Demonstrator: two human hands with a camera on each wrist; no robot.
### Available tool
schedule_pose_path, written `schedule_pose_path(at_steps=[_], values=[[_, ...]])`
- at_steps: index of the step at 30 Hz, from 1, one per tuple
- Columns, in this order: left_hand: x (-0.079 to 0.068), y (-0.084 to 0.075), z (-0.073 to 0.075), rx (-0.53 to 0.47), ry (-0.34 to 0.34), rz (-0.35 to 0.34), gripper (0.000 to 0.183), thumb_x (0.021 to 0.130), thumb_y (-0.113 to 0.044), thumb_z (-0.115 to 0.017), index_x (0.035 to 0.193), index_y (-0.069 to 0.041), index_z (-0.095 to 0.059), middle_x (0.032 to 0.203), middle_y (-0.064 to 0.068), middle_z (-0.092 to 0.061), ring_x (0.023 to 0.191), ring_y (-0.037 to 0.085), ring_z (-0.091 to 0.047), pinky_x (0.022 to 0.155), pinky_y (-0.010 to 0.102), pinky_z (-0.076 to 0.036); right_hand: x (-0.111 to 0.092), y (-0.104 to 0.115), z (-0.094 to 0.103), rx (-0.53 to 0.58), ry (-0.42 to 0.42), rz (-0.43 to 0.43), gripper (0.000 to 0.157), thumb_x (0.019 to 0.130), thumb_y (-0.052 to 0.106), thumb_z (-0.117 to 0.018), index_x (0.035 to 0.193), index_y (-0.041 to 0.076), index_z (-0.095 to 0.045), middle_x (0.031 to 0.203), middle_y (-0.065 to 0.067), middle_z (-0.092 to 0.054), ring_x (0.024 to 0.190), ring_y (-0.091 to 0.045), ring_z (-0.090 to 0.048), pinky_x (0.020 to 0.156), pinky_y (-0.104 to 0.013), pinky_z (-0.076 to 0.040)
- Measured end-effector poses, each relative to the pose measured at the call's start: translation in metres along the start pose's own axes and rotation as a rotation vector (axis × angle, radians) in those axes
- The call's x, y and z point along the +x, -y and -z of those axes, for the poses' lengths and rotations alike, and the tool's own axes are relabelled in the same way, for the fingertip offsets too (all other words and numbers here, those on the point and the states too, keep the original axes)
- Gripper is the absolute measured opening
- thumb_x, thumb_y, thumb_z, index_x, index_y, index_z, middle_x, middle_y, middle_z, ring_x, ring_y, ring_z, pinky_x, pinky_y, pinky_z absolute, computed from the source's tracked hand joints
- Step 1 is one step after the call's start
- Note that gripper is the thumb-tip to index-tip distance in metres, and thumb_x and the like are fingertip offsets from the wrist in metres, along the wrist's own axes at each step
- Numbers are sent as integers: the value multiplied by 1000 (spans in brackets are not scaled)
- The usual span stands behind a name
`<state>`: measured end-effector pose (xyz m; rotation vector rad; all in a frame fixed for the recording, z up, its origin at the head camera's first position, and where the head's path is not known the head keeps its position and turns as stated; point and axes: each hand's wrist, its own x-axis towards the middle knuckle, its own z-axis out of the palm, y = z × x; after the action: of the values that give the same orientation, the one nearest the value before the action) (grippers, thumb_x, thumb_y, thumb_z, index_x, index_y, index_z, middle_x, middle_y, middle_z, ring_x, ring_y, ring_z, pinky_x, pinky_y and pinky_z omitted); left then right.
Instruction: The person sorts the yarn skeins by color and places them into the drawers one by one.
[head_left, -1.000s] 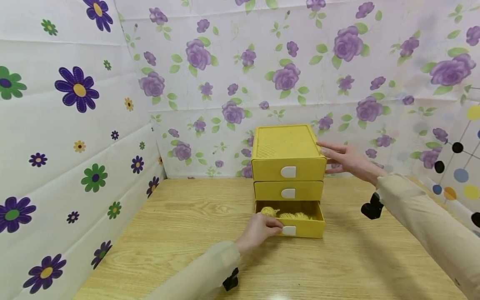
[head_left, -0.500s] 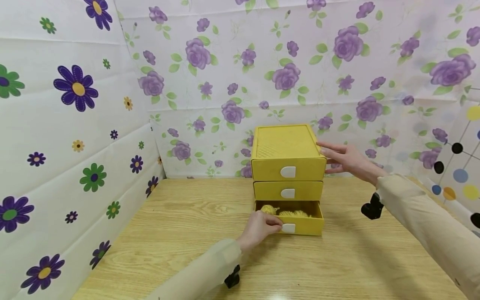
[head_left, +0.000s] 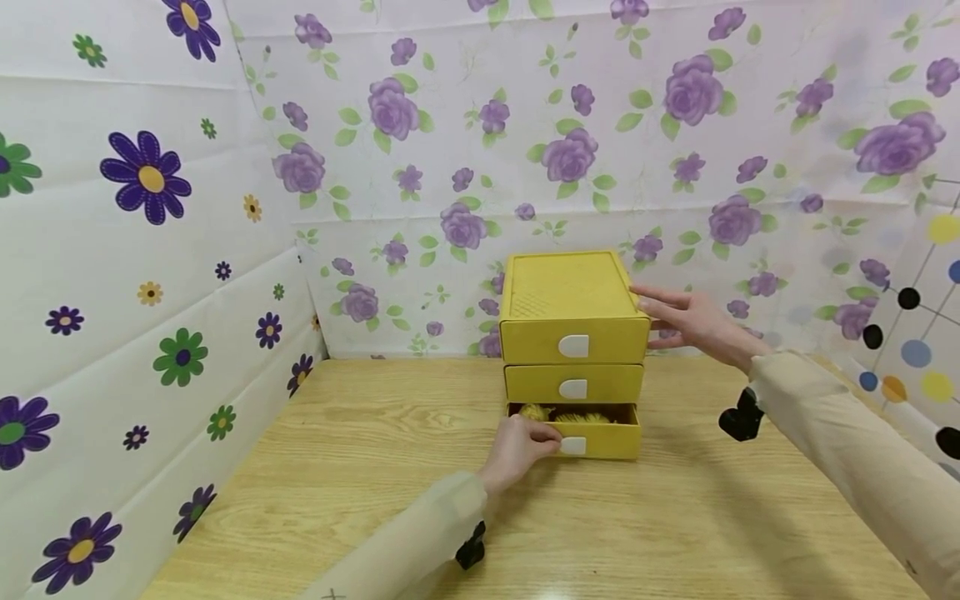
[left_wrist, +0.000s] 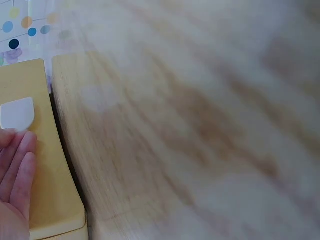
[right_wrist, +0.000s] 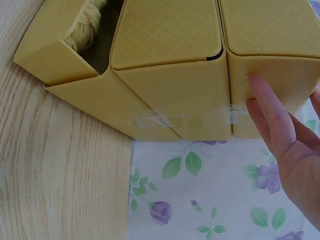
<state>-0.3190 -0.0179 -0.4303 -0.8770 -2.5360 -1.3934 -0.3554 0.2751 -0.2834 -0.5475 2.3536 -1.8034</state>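
Note:
A yellow three-drawer cabinet (head_left: 570, 287) stands on the table, its bottom drawer (head_left: 607, 442) partly pulled out. Inside that drawer lie a small ball of yellow yarn (head_left: 535, 412) and a twisted yarn skein (right_wrist: 86, 30). My left hand (head_left: 517, 450) pinches the edge of the drawer's white handle (left_wrist: 18, 114), thumb and fingertips together. Against the right side of the top unit rests my right hand (head_left: 693, 321), fingers fairly straight and spread. In the right wrist view its fingertips (right_wrist: 257, 82) touch the side wall.
The middle drawer (head_left: 536, 383) and top drawer (head_left: 536, 342) sit flush. Clear tape (right_wrist: 165, 120) runs across the cabinet's side. Behind the wood-grain table (head_left: 390, 417) hangs a flowered cloth (head_left: 420, 167), with another patterned cloth (head_left: 217, 333) at left.
The bottom drawer has slid inward, away from me, with my left hand moving along on its handle. Less of the yarn shows now. My right hand has stayed on the cabinet's side.

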Motion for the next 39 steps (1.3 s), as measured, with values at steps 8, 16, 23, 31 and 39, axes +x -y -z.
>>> schedule_pose_path(at_steps=[8,16,23,31,39], values=[[7,2,-1,-24,-23,32,7,81,-7,-68,85,-6,-74,80,-2,-67,71,5,-60,61,20,-47,0,0,1,2,-2,2,55,93,32,-52,142,16,-32,136,-19,-36,107,-30,-52,78,-44,-47],[14,2,-1,11,-45,16,6,81,-7,-69,84,-6,-73,79,-3,-67,69,3,-58,59,18,-47,0,-1,1,-4,-14,-6,56,92,34,-53,142,18,-32,135,-19,-38,105,-28,-53,78,-43,-47],[18,5,-3,42,-74,15,6,81,-5,-68,83,-6,-73,77,-4,-67,69,2,-58,59,18,-46,1,-1,1,25,-15,-2,56,92,32,-53,142,16,-33,135,-20,-38,105,-28,-54,78,-44,-47],[20,7,-6,40,-135,31,5,80,-4,-68,82,-2,-73,74,-3,-67,68,6,-60,59,19,-47,0,0,-1,32,-12,-5,56,92,31,-53,142,15,-33,133,-20,-40,105,-30,-53,78,-45,-46],[23,6,-6,30,-127,37,4,79,-4,-70,81,-3,-73,75,-2,-67,69,6,-60,60,19,-47,-1,0,2,17,10,6,56,94,31,-50,143,15,-29,135,-19,-37,106,-28,-53,80,-44,-46]])
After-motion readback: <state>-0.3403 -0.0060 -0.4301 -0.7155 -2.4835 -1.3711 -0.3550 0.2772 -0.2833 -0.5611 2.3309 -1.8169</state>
